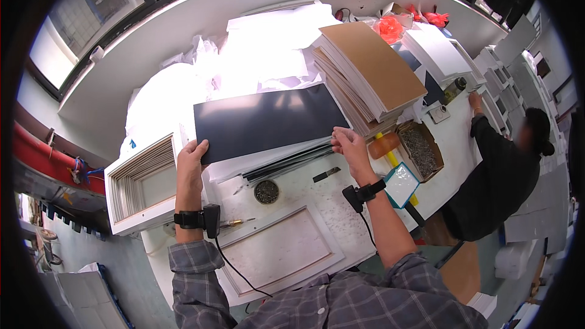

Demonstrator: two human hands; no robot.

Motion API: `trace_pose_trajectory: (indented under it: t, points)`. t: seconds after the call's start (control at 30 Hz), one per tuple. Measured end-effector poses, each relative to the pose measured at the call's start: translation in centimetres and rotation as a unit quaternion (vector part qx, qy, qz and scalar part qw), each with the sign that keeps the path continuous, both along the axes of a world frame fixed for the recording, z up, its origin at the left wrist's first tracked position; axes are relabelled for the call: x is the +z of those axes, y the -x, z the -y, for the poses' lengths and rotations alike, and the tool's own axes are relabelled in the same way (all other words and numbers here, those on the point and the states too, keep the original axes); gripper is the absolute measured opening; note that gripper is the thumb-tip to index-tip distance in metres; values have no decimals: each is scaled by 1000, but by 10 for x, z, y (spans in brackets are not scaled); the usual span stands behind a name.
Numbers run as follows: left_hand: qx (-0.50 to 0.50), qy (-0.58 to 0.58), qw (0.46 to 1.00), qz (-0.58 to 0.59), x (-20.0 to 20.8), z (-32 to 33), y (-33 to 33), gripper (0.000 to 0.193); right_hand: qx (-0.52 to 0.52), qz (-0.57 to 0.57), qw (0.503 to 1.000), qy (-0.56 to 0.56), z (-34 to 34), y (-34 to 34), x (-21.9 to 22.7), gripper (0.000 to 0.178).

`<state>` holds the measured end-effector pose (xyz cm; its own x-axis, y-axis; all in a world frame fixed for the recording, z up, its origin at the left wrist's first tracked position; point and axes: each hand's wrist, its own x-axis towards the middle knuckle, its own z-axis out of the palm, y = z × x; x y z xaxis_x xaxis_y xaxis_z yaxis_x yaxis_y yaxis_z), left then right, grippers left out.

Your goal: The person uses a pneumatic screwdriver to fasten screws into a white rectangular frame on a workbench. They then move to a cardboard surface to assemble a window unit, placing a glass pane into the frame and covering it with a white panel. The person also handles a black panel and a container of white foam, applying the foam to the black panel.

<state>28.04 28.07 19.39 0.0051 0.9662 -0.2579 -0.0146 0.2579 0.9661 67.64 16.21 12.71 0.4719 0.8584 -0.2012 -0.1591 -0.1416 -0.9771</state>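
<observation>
Our left hand (192,156) pinches the dark panel (268,120) at left, long axis left-to-right; right hand (350,146) curls by right end, grip unclear.

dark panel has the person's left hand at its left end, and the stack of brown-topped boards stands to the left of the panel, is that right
Not quite: the stack of brown-topped boards stands to the right of the dark panel, as the head view shows. The person's left hand is at the panel's left end, as you say.
</observation>
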Motion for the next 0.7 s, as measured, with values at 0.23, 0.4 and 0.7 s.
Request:
trace_pose_trajectory:
  t: [0.23,0.4,0.7]
  points:
    - [7,-64,989,132,18,9,16,29,-32,45,997,-59,1,-6,24,47]
    - [-3,-96,989,114,61,73,42,30,96,-129,984,-77,16,8,90,53]
    - [-10,58,995,86,-40,262,77,39,117,-197,973,39,143,51,30,34]
